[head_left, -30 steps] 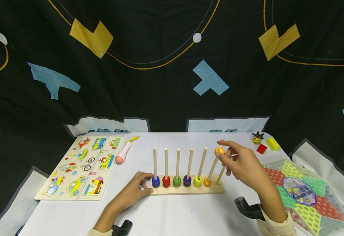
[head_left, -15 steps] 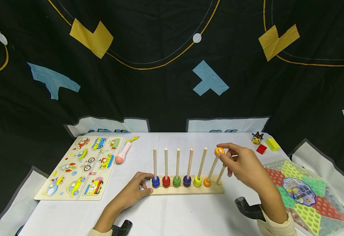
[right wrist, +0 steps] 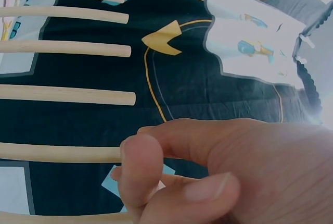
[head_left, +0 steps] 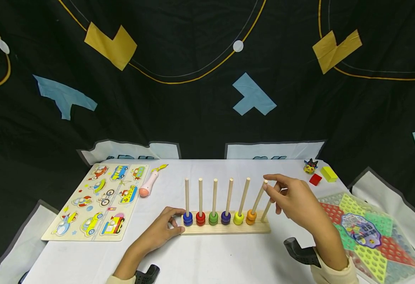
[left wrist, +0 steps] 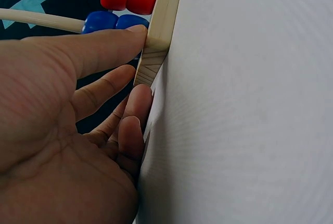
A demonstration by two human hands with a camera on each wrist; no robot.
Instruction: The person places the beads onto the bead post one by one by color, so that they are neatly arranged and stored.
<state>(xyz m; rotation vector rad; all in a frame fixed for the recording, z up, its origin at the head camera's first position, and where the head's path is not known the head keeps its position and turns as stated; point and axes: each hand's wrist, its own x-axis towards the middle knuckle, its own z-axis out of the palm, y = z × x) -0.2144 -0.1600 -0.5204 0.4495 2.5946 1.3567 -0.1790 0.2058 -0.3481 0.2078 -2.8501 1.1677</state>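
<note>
A wooden peg stacker lies on the table, its several upright pegs carrying pairs of rings. The orange rings sit low on the second peg from the right; the rightmost peg bears none. My left hand holds the left end of the base. In the left wrist view, its thumb lies at the base's end beside the blue rings. My right hand is at the top of the orange rings' peg, thumb and forefinger by the tip, no ring between them.
At left lies a vehicle puzzle board, with a pink toy wand beside it. A board game box lies at right. Behind it are a yellow block, a red block and a small figure.
The upper orange ring has left my right fingers and dropped down the peg onto the other orange ring. My left hand stays at the base's end.
</note>
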